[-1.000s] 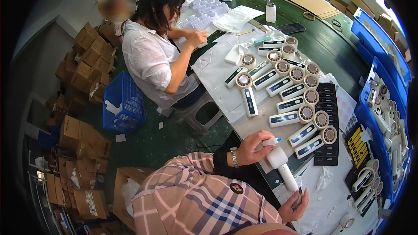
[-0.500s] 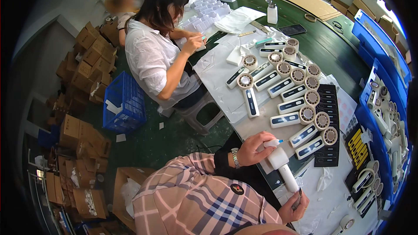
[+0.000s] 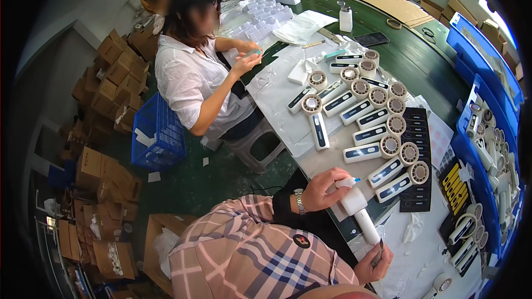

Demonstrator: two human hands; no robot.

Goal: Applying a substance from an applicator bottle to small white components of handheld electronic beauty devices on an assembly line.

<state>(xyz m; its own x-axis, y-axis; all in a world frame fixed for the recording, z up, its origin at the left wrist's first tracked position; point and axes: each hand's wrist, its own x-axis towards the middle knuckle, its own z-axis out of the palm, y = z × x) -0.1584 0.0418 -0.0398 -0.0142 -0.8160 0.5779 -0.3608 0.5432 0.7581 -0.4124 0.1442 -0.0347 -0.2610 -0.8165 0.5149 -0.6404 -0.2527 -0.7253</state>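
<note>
My left hand [image 3: 320,190], with a watch at the wrist, is closed around a small white dropper bottle [image 3: 346,182] with a blue tip. Right beside it lies a white handheld fan [image 3: 366,227], its square-looking head near the left hand and its handle toward my right hand [image 3: 374,263]. The right hand pinches a thin dark tool [image 3: 380,248] whose tip meets the handle's end; its kind cannot be told. Past the bottle lie several white fans [image 3: 394,186] with round grilles and dark glossy front panels.
A black sheet of panels [image 3: 415,155] lies beside the fans. Blue bins [image 3: 463,127] holding more fans stand at the right. A co-worker in a white shirt [image 3: 185,77] sits at the far left, handling a light green piece. A white pump bottle [image 3: 345,17] and a phone [image 3: 371,39] stand farther back.
The co-worker has leaned back a little and turned the head, the hands shifting slightly. My own hands, the bottle and the fan have not visibly moved.
</note>
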